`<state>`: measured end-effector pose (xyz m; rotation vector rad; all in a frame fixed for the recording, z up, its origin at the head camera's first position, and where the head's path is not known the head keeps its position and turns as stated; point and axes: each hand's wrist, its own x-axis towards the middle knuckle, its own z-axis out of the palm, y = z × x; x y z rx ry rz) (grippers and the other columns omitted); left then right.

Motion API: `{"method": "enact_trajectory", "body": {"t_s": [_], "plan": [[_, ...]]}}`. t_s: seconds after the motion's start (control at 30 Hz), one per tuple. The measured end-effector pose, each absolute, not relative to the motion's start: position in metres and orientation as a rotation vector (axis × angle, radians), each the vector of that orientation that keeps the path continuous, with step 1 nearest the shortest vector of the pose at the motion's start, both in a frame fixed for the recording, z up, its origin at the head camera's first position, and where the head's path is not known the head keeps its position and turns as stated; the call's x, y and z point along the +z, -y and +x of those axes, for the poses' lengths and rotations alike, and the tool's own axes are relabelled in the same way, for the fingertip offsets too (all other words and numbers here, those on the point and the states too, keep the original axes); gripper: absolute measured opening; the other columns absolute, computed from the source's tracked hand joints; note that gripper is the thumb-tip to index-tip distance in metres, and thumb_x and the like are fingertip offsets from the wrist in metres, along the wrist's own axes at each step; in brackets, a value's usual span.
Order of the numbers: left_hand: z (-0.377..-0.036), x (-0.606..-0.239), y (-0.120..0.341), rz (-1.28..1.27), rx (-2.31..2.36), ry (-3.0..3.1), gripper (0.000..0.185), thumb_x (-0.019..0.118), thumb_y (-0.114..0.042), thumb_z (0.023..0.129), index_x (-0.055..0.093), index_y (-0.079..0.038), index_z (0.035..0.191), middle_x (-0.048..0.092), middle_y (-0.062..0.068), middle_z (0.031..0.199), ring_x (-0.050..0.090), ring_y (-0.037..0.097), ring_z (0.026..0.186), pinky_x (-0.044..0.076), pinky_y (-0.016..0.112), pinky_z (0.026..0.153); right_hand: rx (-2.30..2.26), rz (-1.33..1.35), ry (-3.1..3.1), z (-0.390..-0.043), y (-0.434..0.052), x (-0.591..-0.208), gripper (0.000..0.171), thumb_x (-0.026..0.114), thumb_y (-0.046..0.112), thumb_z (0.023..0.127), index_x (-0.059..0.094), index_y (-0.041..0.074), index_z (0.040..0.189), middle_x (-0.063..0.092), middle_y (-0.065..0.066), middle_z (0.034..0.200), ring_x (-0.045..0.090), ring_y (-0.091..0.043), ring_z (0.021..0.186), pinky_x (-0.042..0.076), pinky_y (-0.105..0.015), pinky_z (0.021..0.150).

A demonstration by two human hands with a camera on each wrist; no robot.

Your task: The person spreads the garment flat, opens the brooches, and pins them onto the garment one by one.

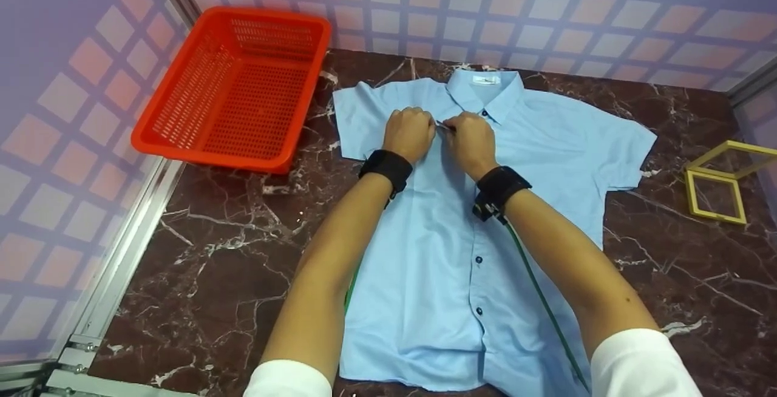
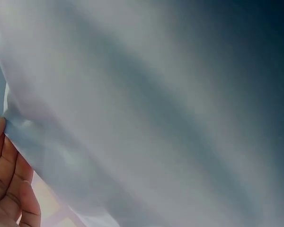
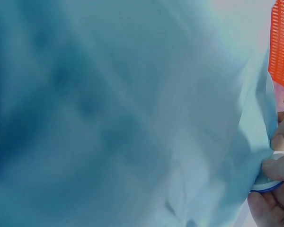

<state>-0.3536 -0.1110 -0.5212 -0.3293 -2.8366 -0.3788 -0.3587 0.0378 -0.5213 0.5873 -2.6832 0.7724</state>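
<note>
A light blue short-sleeved shirt (image 1: 534, 160) lies face up on the dark marble table (image 1: 218, 251), collar at the far side, with dark buttons down its front. Both hands are at the placket just below the collar. My left hand (image 1: 410, 133) has its fingers curled and pinches the shirt's front edge. Right beside it, my right hand (image 1: 470, 139) pinches the same edge. In the left wrist view the blue shirt fabric (image 2: 146, 118) fills the frame, with fingers (image 2: 7, 184) at the lower left. The right wrist view shows blurred fabric (image 3: 123, 118) and fingers (image 3: 279, 165) gripping its edge.
A red plastic basket (image 1: 237, 87) stands at the far left of the table and shows nothing inside; its mesh (image 3: 283, 42) appears in the right wrist view. A yellow frame (image 1: 719, 184) sits at the right edge. Purple checked walls and aluminium rails enclose the table.
</note>
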Motion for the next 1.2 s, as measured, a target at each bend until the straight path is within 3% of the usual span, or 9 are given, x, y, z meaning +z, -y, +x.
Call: {"method": "enact_trajectory", "body": {"t_s": [0.93, 1.2], "plan": [[-0.3490, -0.5200, 0.1054, -0.299, -0.420, 2.848, 0.022, 0.062, -0.024, 0.099, 0.081, -0.014, 0.098, 0.076, 0.004, 0.093, 0.071, 0.027, 0.087, 0.053, 0.042, 0.082, 0.817, 0.482, 2.689, -0.3584, -0.0322, -0.5271, 0.013, 0.068, 0.006, 0.093, 0.076, -0.003, 0.095, 0.070, -0.019, 0.087, 0.066, -0.036, 0.081, 0.052, -0.048, 0.074], [-0.3473, -0.5199, 0.1025, -0.246, -0.468, 2.869, 0.024, 0.061, -0.023, 0.099, 0.079, -0.012, 0.088, 0.075, 0.006, 0.087, 0.070, 0.028, 0.084, 0.052, 0.042, 0.080, 0.836, 0.485, 2.707, -0.3586, -0.0307, -0.5281, 0.012, 0.068, 0.004, 0.092, 0.074, -0.005, 0.097, 0.069, -0.021, 0.090, 0.065, -0.038, 0.084, 0.051, -0.049, 0.076]]}}
